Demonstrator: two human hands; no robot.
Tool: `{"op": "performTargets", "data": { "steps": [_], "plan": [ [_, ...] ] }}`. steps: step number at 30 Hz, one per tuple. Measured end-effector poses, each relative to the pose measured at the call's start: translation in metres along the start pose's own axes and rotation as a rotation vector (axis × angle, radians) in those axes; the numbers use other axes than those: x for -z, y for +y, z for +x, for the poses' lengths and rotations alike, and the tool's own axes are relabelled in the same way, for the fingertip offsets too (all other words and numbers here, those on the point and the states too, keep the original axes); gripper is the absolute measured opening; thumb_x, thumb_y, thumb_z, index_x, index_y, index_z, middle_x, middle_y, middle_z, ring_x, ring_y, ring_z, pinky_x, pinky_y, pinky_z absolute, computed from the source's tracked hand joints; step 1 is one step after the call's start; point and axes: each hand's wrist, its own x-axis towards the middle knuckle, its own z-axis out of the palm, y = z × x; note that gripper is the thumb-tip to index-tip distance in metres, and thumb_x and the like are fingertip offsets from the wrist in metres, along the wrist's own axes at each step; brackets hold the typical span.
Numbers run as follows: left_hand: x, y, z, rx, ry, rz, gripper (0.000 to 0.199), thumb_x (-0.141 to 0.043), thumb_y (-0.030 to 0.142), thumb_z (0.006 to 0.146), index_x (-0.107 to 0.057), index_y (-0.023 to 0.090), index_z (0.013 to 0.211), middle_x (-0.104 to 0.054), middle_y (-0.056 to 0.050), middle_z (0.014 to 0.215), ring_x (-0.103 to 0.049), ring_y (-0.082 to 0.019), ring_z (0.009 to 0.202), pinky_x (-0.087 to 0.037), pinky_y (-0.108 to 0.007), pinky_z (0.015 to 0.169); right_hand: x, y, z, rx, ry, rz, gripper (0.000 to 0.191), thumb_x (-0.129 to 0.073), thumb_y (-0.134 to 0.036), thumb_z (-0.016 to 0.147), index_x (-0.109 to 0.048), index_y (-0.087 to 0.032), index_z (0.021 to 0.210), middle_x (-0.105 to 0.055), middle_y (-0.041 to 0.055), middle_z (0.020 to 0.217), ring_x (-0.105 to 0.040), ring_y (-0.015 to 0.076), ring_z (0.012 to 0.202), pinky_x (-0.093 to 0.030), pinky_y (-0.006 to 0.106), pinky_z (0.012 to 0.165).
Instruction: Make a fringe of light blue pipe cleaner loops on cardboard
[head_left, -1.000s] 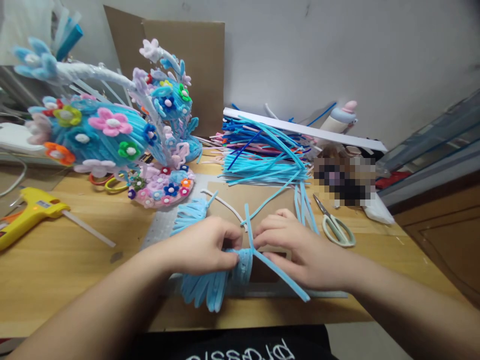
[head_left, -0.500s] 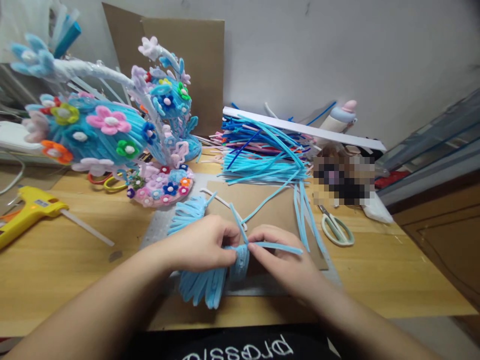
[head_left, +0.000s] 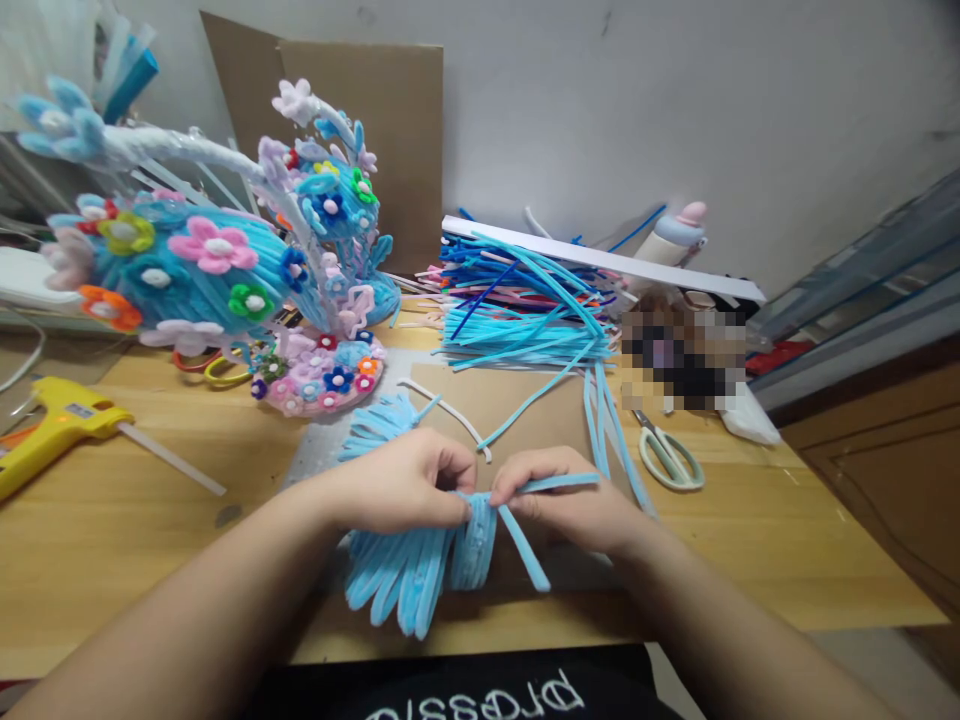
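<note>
My left hand (head_left: 416, 480) is closed on a light blue bundle of looped pipe cleaners (head_left: 405, 575), whose loops fan out below and behind it. A wrapped band (head_left: 474, 545) of the same blue strands circles the bundle's right end. At the top of this band my right hand (head_left: 551, 495) pinches a light blue pipe cleaner (head_left: 529, 555). One end of it hangs down to the right, while another blue end (head_left: 562, 482) sticks out over the right fingers. The fingertips of both hands are close together, partly hiding where the strands meet.
Behind the hands lie a brown board (head_left: 525, 400) and a pile of blue pipe cleaners (head_left: 525, 335). Scissors (head_left: 670, 458) rest to the right. At left are a yellow glue gun (head_left: 64, 425) and a flower-covered pipe-cleaner piece (head_left: 217, 270) on a round pink base (head_left: 322, 385).
The strand end that pointed up between my hands now hangs down at the right of the band. My right fingers have come to the band's top edge, and the bundle has tilted slightly.
</note>
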Motion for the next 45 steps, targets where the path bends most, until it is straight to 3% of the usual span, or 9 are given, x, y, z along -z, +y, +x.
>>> {"op": "performTargets", "data": {
  "steps": [3,8,13,18,26,30,37,42,45],
  "plan": [
    [-0.001,0.001,0.000,-0.001,0.010,0.018,0.007,-0.051,0.020,0.072,-0.053,0.015,0.067,-0.041,0.007,0.057,-0.036,-0.007,0.052,-0.027,-0.019,0.047,-0.002,0.002,0.002,-0.032,0.009,0.077,0.020,-0.062,-0.036,0.079,-0.068,-0.017,0.077,-0.064,0.0040,0.075,-0.056,0.0157,0.072,-0.041,0.028,0.068],
    [-0.004,0.000,0.002,0.026,0.075,0.085,0.010,-0.051,0.021,0.071,-0.049,0.016,0.063,-0.040,0.007,0.056,-0.037,-0.008,0.053,-0.026,-0.018,0.046,-0.008,0.000,0.003,-0.147,0.067,0.183,0.023,-0.071,-0.034,0.069,-0.059,-0.015,0.073,-0.058,0.0009,0.072,-0.051,0.0119,0.067,-0.038,0.024,0.061],
    [-0.007,0.001,0.002,0.034,0.130,0.104,0.011,-0.052,0.025,0.071,-0.053,0.016,0.065,-0.046,0.006,0.057,-0.042,-0.009,0.055,-0.029,-0.018,0.048,-0.009,-0.001,0.004,-0.169,0.077,0.197,0.022,-0.068,-0.032,0.072,-0.057,-0.017,0.082,-0.057,-0.0001,0.075,-0.049,0.0111,0.065,-0.035,0.023,0.058],
    [-0.008,0.003,0.001,0.042,0.155,0.192,0.009,-0.051,0.023,0.071,-0.053,0.017,0.065,-0.046,0.007,0.057,-0.041,-0.009,0.054,-0.027,-0.019,0.048,-0.009,0.000,0.007,-0.111,0.106,0.185,0.019,-0.062,-0.034,0.077,-0.060,-0.015,0.076,-0.055,0.0003,0.074,-0.048,0.0128,0.073,-0.035,0.025,0.068],
    [-0.011,0.000,0.002,0.042,0.185,0.263,0.009,-0.052,0.022,0.069,-0.051,0.017,0.061,-0.043,0.007,0.054,-0.038,-0.008,0.053,-0.026,-0.020,0.046,-0.013,-0.001,0.009,-0.195,0.068,0.266,0.031,-0.072,-0.033,0.066,-0.046,-0.017,0.071,-0.048,-0.0033,0.068,-0.039,0.0077,0.058,-0.030,0.021,0.053],
    [-0.009,-0.001,0.003,0.037,0.198,0.233,0.010,-0.052,0.023,0.070,-0.052,0.017,0.062,-0.045,0.007,0.054,-0.040,-0.008,0.053,-0.027,-0.019,0.046,-0.009,0.004,0.008,-0.202,0.090,0.128,0.022,-0.067,-0.031,0.071,-0.056,-0.015,0.080,-0.054,-0.0004,0.070,-0.044,0.0089,0.060,-0.035,0.023,0.055],
    [-0.007,-0.008,0.004,0.051,0.175,0.165,0.008,-0.052,0.022,0.070,-0.055,0.017,0.065,-0.049,0.006,0.056,-0.043,-0.009,0.053,-0.029,-0.019,0.046,-0.003,0.008,0.009,-0.076,0.156,-0.070,0.018,-0.069,-0.031,0.071,-0.064,-0.014,0.072,-0.060,0.0018,0.071,-0.052,0.0131,0.067,-0.040,0.025,0.062],
    [-0.002,-0.010,0.009,0.092,0.298,0.094,0.013,-0.052,0.027,0.073,-0.056,0.015,0.067,-0.055,0.003,0.060,-0.050,-0.011,0.056,-0.036,-0.020,0.050,0.001,0.018,0.011,-0.078,0.220,0.201,0.025,-0.067,-0.033,0.074,-0.062,-0.017,0.093,-0.064,0.0030,0.084,-0.058,0.0150,0.075,-0.044,0.027,0.069],
    [0.005,-0.010,0.008,0.104,0.253,0.001,0.014,-0.052,0.026,0.073,-0.060,0.015,0.074,-0.063,0.000,0.069,-0.057,-0.015,0.064,-0.042,-0.022,0.058,0.003,0.027,0.013,-0.114,0.215,0.459,0.026,-0.063,-0.033,0.078,-0.060,-0.016,0.097,-0.067,0.0055,0.085,-0.062,0.0174,0.075,-0.046,0.033,0.074]
  ]
}}
